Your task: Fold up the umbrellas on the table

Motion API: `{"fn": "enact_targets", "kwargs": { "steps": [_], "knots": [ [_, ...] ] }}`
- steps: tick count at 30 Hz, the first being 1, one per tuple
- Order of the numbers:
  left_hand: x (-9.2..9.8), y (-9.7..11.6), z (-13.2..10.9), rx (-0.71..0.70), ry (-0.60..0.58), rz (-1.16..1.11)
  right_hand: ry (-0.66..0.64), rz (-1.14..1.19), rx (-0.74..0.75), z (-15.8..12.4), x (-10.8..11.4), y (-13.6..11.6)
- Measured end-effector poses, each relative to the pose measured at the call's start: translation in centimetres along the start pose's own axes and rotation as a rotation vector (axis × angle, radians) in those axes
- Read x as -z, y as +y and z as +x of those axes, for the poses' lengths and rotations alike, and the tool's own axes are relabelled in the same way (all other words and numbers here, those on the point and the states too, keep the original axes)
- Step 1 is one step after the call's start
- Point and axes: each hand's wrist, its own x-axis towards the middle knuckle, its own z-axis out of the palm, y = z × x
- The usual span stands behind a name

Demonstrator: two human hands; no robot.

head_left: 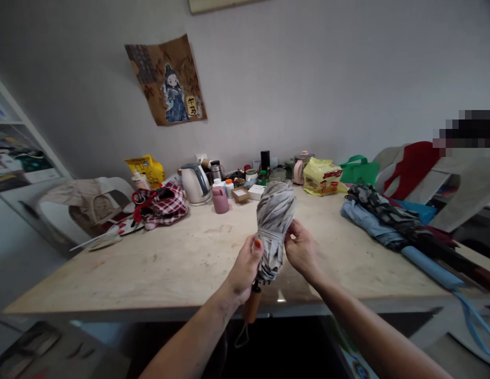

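Observation:
A furled grey umbrella (275,213) stands nearly upright, tilted slightly, above the table's front edge. Around its middle runs a narrow strap (271,235) of the same grey cloth. My left hand (247,266) is closed round the lower left side of the folds, thumb uppermost. On the other side, my right hand (303,249) has its fingers bent in and pressed against the cloth near the strap; its fingertips are partly hidden. Below the folds hangs the wooden handle (251,307) with a thin wrist cord.
Two more folded umbrellas, one light blue (373,225) and one black-and-grey patterned (390,210), lie at the table's right. A pink jug (220,201), an electric kettle (194,184) and a yellow snack bag (322,177) stand towards the wall. Plaid cloth (169,205) lies left.

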Motion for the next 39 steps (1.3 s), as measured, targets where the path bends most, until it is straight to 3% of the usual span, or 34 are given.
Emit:
{"fn": "enact_targets", "kwargs": {
  "steps": [3,8,15,20,23,26,31,35,39],
  "knots": [
    [0.5,0.8,-0.1,-0.044,-0.089,0.031,-0.027,0.052,-0.057,0.0,0.1,-1.0],
    [1.9,1.5,-0.1,0.107,-0.101,0.005,-0.087,0.274,-0.255,0.1,0.1,-1.7],
    [2.2,3.6,-0.6,0.116,-0.202,-0.039,-0.292,0.643,-0.5,0.4,0.0,-1.1],
    [2.3,4.8,-0.8,0.093,-0.121,-0.012,-0.338,0.74,-0.57,-0.3,0.0,-0.4],
    [2.6,4.0,-0.4,0.04,0.017,0.099,-0.311,0.719,-0.538,-0.9,0.4,-0.9],
    [2.3,2.9,0.2,-0.088,0.151,0.254,-0.249,0.608,-0.409,-1.3,0.8,-2.4],
    [1.1,2.5,0.6,-0.257,0.212,0.615,-0.211,0.387,-0.216,-0.7,1.4,-4.7],
    [0.9,2.3,0.7,-0.321,0.295,0.887,-0.248,0.353,-0.2,-0.4,1.6,-4.7],
    [0.8,2.0,0.6,-0.329,0.333,1.002,-0.314,0.391,-0.219,-0.3,1.5,-3.9]
  ]
}}
